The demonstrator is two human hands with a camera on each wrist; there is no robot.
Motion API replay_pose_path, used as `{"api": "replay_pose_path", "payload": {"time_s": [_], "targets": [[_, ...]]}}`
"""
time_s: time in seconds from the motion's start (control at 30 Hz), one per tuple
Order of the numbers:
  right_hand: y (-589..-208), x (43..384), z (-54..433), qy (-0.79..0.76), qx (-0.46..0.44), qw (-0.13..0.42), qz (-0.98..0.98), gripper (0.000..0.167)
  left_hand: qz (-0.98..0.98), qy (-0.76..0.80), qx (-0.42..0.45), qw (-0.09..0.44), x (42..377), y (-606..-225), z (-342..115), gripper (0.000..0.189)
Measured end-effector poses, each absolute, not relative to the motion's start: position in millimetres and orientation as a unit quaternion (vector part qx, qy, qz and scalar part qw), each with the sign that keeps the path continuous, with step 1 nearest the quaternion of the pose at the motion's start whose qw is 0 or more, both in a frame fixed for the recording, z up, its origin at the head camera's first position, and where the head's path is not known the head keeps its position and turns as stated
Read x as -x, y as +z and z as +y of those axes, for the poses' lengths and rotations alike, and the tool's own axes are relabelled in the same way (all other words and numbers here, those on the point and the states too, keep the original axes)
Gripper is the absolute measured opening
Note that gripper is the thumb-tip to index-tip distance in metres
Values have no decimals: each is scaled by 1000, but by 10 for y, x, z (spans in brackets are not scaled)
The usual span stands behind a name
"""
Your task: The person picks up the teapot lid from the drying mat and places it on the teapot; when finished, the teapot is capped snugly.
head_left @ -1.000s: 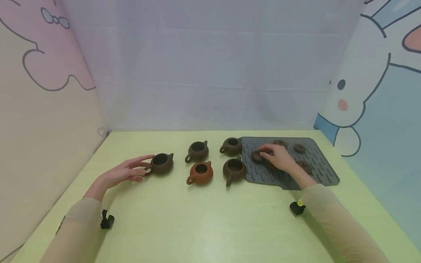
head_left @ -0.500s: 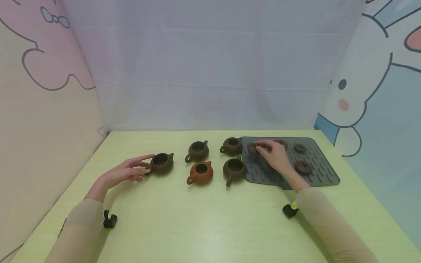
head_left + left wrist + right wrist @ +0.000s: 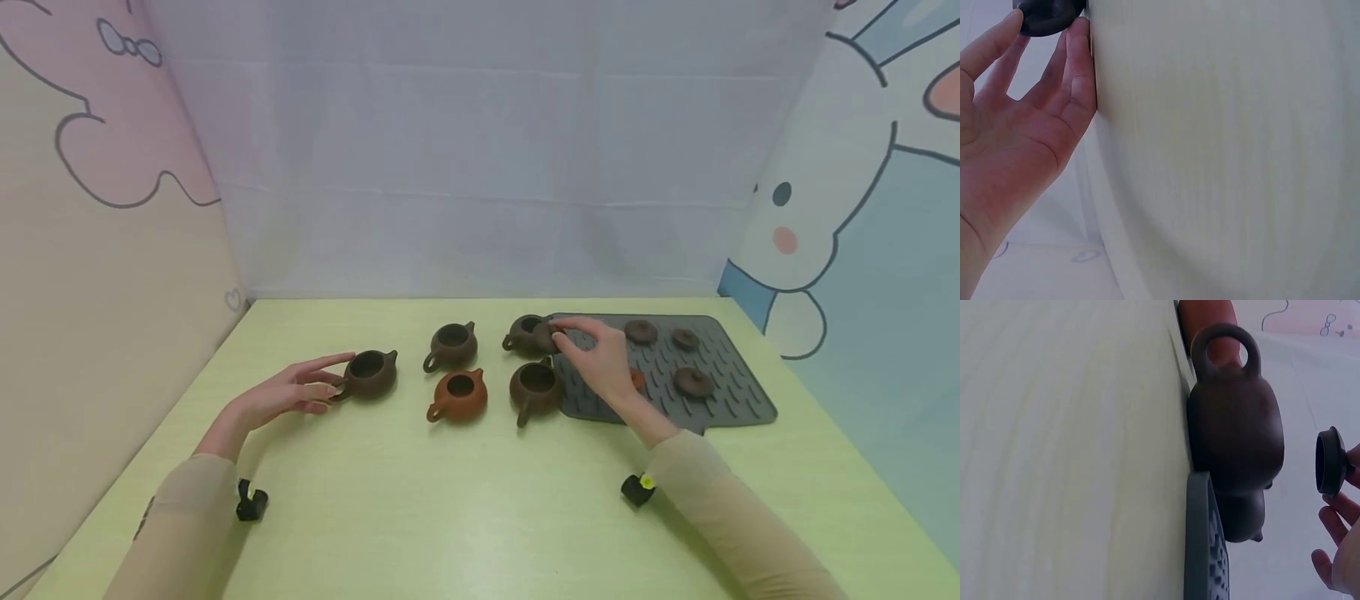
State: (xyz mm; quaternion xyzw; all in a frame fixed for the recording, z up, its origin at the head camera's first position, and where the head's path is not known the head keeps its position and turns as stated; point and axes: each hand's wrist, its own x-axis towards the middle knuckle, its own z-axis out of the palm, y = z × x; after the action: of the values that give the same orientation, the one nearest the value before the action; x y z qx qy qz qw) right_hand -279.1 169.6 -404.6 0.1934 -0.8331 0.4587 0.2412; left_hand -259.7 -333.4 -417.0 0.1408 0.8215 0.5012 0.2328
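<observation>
At the left, my left hand (image 3: 273,403) has its thumb and fingers around the handle side of a dark brown teapot (image 3: 371,374) that has no lid on. That same teapot (image 3: 1049,15) shows only partly at the top of the left wrist view. My right hand (image 3: 604,361) pinches a dark teapot lid (image 3: 1330,461) by its knob. In the head view the lid overlaps the right side of the back dark teapot (image 3: 522,337). Its hollow underside faces the teapots in the right wrist view. Just in front stands another lidless dark teapot (image 3: 537,388).
Between the hands stand a reddish-brown teapot (image 3: 460,396) and a dark one (image 3: 453,345), both lidless. A grey ridged mat (image 3: 738,400) at the right bears several lids, such as a dark lid (image 3: 693,382) and a partly hidden reddish lid (image 3: 637,379).
My right hand has carried the dark lid leftward off the mat to the back teapot, uncovering more of the lids there. The left hand has stayed at its teapot.
</observation>
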Motion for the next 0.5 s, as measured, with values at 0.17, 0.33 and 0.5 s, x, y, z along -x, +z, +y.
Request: {"api": "replay_pose_path", "payload": {"time_s": [0.17, 0.33, 0.5], "targets": [[-3972, 2723, 1425, 457, -223, 242, -826, 23, 819, 504, -138, 237, 2590, -4171, -3338, 67], [-3946, 2692, 1152, 463, -241, 234, -820, 21, 817, 506, -138, 240, 2588, -4158, -3330, 68], [-3946, 2679, 906, 474, -258, 224, -811, 20, 816, 505, -146, 239, 2593, -4155, -3341, 68]]}}
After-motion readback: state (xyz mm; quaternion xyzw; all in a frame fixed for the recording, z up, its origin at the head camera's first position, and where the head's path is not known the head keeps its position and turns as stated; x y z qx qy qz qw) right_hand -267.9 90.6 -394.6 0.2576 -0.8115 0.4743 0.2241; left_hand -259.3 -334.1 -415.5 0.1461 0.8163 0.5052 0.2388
